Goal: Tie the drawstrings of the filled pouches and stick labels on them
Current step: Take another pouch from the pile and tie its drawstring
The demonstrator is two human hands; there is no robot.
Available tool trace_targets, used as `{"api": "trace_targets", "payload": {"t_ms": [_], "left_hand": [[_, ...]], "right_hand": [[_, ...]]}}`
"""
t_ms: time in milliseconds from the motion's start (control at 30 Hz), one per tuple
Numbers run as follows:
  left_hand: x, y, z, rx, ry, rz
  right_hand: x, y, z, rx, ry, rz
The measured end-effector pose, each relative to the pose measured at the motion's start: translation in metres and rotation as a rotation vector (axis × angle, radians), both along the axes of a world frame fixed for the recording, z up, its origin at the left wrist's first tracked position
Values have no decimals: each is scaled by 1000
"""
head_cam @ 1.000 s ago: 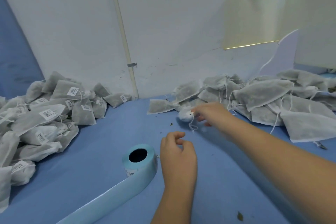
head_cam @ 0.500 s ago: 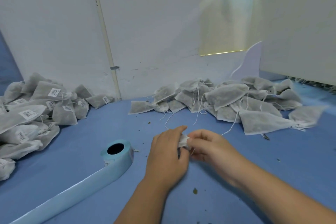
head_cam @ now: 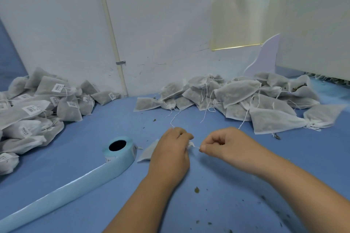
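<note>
While the left hand (head_cam: 170,149) grips a grey fabric pouch (head_cam: 147,152) as an anchor, the right hand (head_cam: 225,143) pinches its thin white drawstring (head_cam: 196,147), seemingly to cinch it.

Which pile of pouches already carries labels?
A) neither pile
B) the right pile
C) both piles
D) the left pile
D: white barcode labels show on the left pile, while the right pile shows none.
</note>
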State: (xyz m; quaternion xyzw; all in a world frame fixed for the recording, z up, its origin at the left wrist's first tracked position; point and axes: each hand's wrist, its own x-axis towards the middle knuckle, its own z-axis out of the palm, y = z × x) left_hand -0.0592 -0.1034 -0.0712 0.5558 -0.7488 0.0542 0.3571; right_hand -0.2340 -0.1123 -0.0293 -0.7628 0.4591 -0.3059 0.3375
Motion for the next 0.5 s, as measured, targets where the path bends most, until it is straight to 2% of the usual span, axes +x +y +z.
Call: {"api": "trace_targets", "payload": {"t_ms": [67,167,233,333,500], "left_hand": [[-4,0,-2,-15,-22,-87],[-11,4,0,144,73,-201],[-17,7,3,267,224,-221],[-27,12,12,376,554,-239],[-31,14,29,492,749,-292]], "right_hand": [[-5,0,2,-8,-4,18],[-9,-5,3,-84,-17,-56],[-12,-9,2,-145,-40,-127],[-15,-14,-1,-189,-109,-176],[-15,-15,-4,-210,-233,-191]]}}
